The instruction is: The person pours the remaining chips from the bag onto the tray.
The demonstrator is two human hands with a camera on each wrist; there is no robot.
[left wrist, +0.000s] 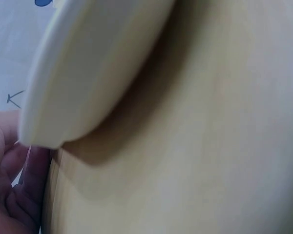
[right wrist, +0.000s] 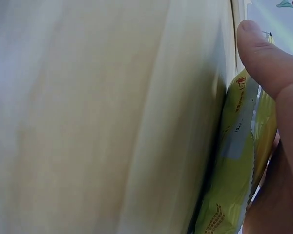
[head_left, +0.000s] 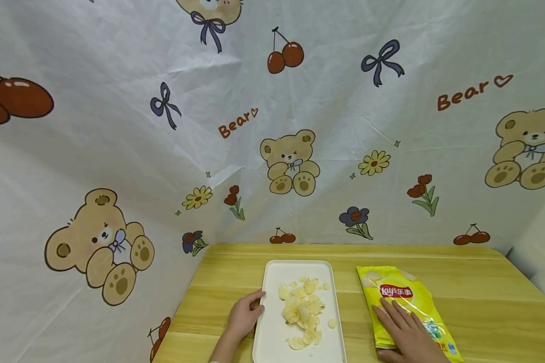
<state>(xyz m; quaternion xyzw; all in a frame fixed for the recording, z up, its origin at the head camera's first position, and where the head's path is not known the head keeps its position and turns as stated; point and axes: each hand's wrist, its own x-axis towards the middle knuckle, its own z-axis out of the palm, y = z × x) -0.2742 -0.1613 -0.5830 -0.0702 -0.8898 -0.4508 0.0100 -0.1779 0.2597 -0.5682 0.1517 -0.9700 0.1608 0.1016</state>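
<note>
A white rectangular tray (head_left: 272, 277) lies on the table with a loose heap of pale potato chips (head_left: 303, 310) on it. My left hand (head_left: 243, 317) is at the tray's left side, fingertips touching the outer rim. In the left wrist view, parts of the fingers (left wrist: 31, 170) show beside and below the raised tray edge (left wrist: 88, 73). To the right lies a yellow Lay's chip bag (head_left: 418, 302). My right hand (head_left: 411, 335) rests flat on its lower part, fingers spread. In the right wrist view, the thumb (right wrist: 266, 56) extends along the bag's near side (right wrist: 232, 161).
The light wooden table (head_left: 227, 272) carries both things, with a strip of bare wood between tray and bag. Behind and to the left hangs a white cloth (head_left: 327, 101) printed with bears, bows, cherries and flowers.
</note>
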